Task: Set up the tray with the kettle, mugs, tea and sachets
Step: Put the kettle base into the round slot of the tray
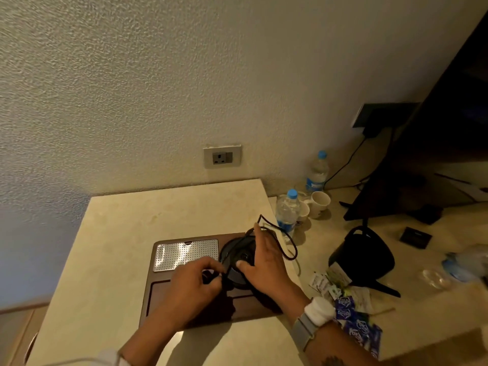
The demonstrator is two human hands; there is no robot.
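Note:
A brown tray (158, 291) with a perforated metal plate (184, 253) lies on the raised cream counter. The round black kettle base (237, 250) sits in the tray's right part. My right hand (266, 262) holds the base, thumb on its top, with the black cord (285, 240) looping past the fingers. My left hand (192, 281) pinches the cord's plug end beside the base. The black kettle (363, 256) stands on the lower counter to the right. White mugs (319, 202) stand behind the bottles. Sachets and tea packets (340, 294) lie scattered near my right wrist.
Two water bottles (287, 212) (317, 173) stand at the right of the raised counter. A wall socket (222, 157) is above the counter. A dark TV stand (412, 180) and crumpled plastic (464, 262) occupy the far right.

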